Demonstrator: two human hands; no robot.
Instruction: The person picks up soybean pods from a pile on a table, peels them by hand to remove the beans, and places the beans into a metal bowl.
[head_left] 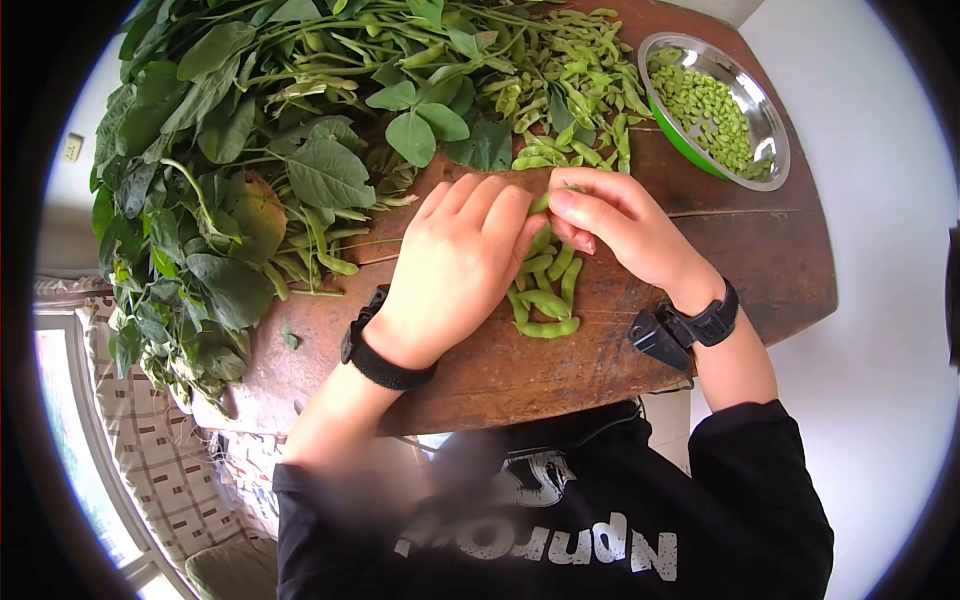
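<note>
My left hand and my right hand meet over the wooden table, both closed on one green pod. The pod shows between my fingertips, and part of it is covered by them. Just below my hands lies a small pile of green pods, partly hidden by my left hand. A larger heap of pods spreads behind my hands. At the upper right stands a steel bowl with a green outside, holding shelled green beans.
Leafy bean plants with pods on their stems cover the left and back of the table. A loose leaf lies near the front left. Black straps with a dark device are on the wrists. Patterned cloth hangs at lower left.
</note>
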